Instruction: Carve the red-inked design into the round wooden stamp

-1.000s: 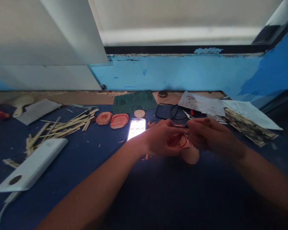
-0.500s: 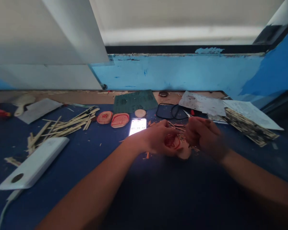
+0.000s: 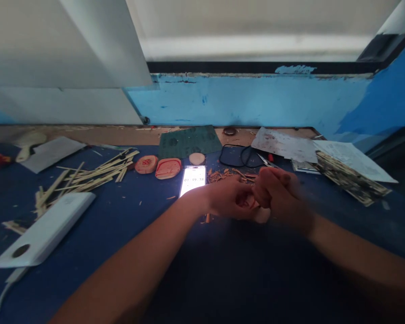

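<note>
Pale wooden piece [image 3: 262, 215], grasped in the left hand [image 3: 227, 201], rests steadied on the table [image 3: 222, 270] against the clenched right hand [image 3: 277, 193].

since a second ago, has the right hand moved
Yes: the right hand has shifted left, toward the phone, and now meets the left hand over the wood piece.

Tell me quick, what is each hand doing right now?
Left hand: fingers closed around a small wooden piece with red marks.
Right hand: closed in a fist against that piece; what it grips cannot be told.
</note>
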{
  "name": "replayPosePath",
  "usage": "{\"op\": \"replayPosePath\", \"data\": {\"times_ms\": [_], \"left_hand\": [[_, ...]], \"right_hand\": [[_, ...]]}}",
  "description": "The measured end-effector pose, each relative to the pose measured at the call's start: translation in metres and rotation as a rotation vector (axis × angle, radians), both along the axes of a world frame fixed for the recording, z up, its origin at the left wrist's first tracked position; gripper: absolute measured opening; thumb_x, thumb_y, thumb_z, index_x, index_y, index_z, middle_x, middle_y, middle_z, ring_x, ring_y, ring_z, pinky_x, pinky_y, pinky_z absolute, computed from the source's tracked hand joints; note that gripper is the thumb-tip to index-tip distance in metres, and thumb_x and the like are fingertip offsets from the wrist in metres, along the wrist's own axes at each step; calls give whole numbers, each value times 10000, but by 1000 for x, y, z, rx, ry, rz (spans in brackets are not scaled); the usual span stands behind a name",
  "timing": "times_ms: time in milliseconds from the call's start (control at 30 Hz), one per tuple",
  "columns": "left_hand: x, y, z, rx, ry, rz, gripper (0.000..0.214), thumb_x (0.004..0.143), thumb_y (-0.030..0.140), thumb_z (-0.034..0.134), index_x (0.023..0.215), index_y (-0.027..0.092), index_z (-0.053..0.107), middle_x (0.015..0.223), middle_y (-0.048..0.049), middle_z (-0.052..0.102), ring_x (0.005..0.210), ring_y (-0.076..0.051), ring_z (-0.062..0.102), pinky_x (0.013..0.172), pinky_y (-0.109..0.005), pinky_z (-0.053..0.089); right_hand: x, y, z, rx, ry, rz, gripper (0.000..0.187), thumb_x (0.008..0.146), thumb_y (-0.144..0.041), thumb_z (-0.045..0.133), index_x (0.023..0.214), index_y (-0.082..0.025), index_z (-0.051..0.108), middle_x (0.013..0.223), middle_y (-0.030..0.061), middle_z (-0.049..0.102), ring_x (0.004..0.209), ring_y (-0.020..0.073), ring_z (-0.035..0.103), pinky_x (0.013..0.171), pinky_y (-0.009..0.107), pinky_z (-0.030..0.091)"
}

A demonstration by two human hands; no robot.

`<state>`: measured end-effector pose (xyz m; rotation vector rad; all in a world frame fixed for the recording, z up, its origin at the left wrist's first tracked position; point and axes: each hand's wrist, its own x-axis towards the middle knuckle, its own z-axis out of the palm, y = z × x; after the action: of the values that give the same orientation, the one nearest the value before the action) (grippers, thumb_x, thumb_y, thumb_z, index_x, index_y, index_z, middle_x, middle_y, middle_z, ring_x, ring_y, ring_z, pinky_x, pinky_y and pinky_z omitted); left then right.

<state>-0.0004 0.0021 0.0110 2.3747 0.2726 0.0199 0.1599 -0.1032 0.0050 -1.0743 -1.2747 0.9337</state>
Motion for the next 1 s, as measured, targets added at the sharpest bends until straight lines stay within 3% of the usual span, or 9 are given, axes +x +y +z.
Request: {"op": "replayPosePath", "data": {"times_ms": [200, 533, 700, 833, 1000], "left_hand": [[0, 1, -1, 87, 36, 34, 523, 868, 545, 689, 1330, 299, 685, 1183, -73, 586, 984, -229, 631, 880, -359, 511], [1, 1, -2, 60, 21, 44, 451, 854, 504, 708, 1241, 272, 715, 1155, -66, 613, 932, -207, 635, 856, -346, 525], [1, 1, -1, 51, 24, 14, 353, 845, 464, 698, 1109, 231, 727, 1073, -61, 630, 876, -197, 636, 752, -314, 507], [1, 0, 0, 68, 11, 27, 431, 858, 478, 693, 1227, 257, 717, 1115, -61, 636, 878, -192, 635, 771, -320, 503], [1, 0, 2, 49, 9, 9, 371, 848, 416, 679, 1162, 224, 721, 1083, -62, 655, 871, -194, 630, 756, -314, 501]], "right_hand": [[-1, -4, 15, 7, 91, -65, 560, 1034, -529, 597, 607, -239, 380, 518, -44, 303, 438, 116, 274, 437, 323, 207], [0, 0, 9, -9, 92, -71, 550, 1035, -525, 598, 612, -240, 390, 500, -49, 306, 427, 113, 286, 424, 322, 215], [0, 1, 3, -15, -29, -35, 542, 1046, -535, 575, 614, -232, 450, 500, -42, 385, 445, 114, 343, 440, 316, 243], [1, 0, 5, -11, 74, -46, 539, 1043, -488, 606, 608, -235, 411, 499, -54, 325, 434, 109, 287, 430, 318, 207], [0, 1, 5, -27, 31, -40, 550, 1052, -496, 584, 601, -226, 424, 493, -46, 344, 431, 105, 311, 427, 320, 201]]}}
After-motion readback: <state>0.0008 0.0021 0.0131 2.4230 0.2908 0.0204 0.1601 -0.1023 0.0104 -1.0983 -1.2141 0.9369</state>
